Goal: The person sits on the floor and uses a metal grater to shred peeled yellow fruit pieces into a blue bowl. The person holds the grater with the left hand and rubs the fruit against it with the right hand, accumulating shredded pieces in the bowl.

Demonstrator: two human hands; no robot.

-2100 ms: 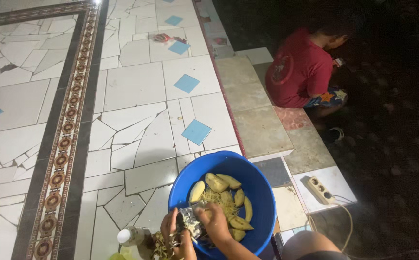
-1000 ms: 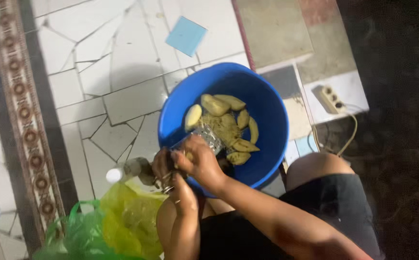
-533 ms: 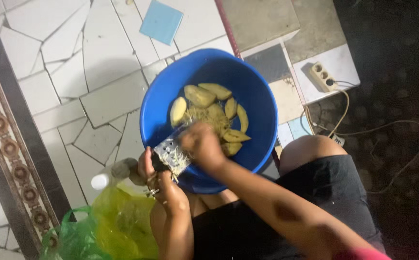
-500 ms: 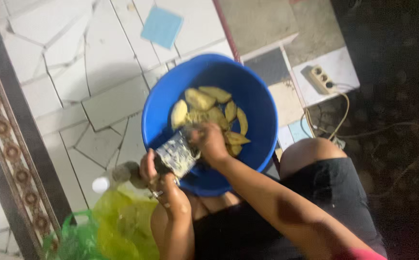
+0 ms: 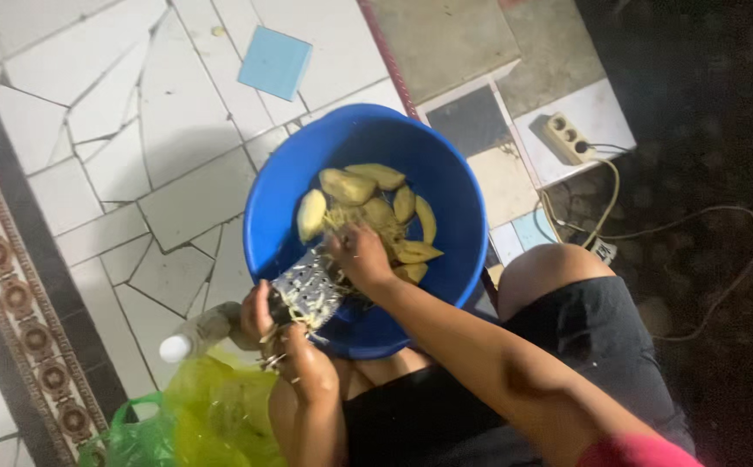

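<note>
Now right hand higher over metal grater, fingers closed; left hand still gripping its base.

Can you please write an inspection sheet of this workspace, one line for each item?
Surface: floor of broken white tile pieces with a light blue square tile and a patterned brown border strip.
Job's things: round blue plastic basin holding peeled yellowish pieces; flat metal grater leaning over its rim.
Clutter: green and yellow plastic bags; small bottle with white cap.
Hands: left hand holds the grater's lower end; right hand presses at the grater's upper end, what it holds is hidden.
Cables: beige power strip with its beige cord looping across the dark ground.
Surroundings: dark ground at right, details unclear; person's bent knee.
</note>
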